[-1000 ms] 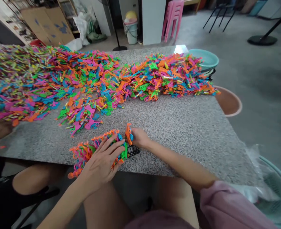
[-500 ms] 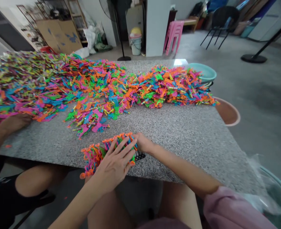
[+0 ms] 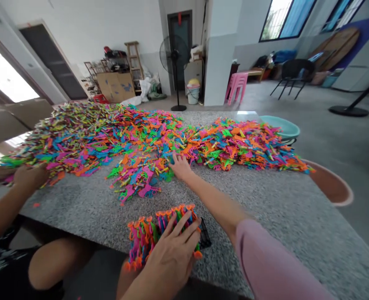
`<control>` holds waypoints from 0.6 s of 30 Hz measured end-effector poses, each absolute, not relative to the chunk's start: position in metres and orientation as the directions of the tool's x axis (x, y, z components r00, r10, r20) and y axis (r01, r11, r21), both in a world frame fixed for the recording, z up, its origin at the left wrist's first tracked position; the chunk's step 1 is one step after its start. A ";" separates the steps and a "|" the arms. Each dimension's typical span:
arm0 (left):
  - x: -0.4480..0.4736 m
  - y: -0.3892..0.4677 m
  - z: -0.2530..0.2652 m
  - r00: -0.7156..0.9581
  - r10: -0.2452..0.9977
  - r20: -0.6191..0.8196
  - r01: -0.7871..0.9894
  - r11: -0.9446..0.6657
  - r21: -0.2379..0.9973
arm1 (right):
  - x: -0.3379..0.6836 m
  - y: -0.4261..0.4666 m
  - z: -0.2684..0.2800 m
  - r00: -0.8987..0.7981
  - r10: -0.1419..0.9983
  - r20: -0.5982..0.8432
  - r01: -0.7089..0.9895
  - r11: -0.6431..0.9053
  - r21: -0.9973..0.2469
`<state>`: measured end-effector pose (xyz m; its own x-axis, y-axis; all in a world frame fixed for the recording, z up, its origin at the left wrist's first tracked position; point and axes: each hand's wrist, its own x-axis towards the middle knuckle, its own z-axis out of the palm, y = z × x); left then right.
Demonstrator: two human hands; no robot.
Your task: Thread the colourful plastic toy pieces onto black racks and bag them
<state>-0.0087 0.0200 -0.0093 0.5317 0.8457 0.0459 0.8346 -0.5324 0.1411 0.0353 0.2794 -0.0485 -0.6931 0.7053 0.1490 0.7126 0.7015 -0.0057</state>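
My left hand (image 3: 174,250) lies with fingers stretched over a packed row of small plastic toy guns (image 3: 143,235) in orange, pink, green and blue. Orange suction-cup-like tips line the row's upper and lower edges. At the row's right end, part of a black rack (image 3: 205,233) shows; the rest is hidden under the toys and my hand. My right hand (image 3: 181,166) reaches forward to the front of a large heap of loose toy guns (image 3: 234,143). Its fingers are apart and touch the heap near a blue piece; no toy is clearly held.
A speckled stone table (image 3: 247,196) bears the heap, which stretches across its far side. At the left, another person's hands (image 3: 31,177) work at the heap's edge. A turquoise basin (image 3: 281,127) and a brown basin (image 3: 330,183) stand beyond the right edge.
My right hand has left the row's right end and moved forward to the heap. My left hand stays on the row. The camera view has tilted up.
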 end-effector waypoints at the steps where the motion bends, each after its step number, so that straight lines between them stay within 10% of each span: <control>1: -0.008 0.020 -0.009 0.529 0.847 0.047 0.836 -0.530 0.144 | 0.039 0.280 -0.051 -0.685 0.720 0.109 0.724 0.690 -0.007; 7: -0.008 0.021 -0.006 0.520 0.853 0.050 0.835 -0.519 0.181 | 0.157 0.259 -0.066 -0.700 0.713 0.027 0.709 0.700 -0.085; 12: -0.012 0.022 -0.011 0.547 0.828 0.121 0.815 -0.560 0.149 | 0.255 0.216 -0.067 -0.681 0.730 0.055 0.732 0.677 0.079; 18: -0.012 0.024 -0.008 0.550 0.831 0.083 0.828 -0.556 0.079 | 0.186 0.192 -0.078 -0.716 0.680 0.157 0.689 0.725 0.001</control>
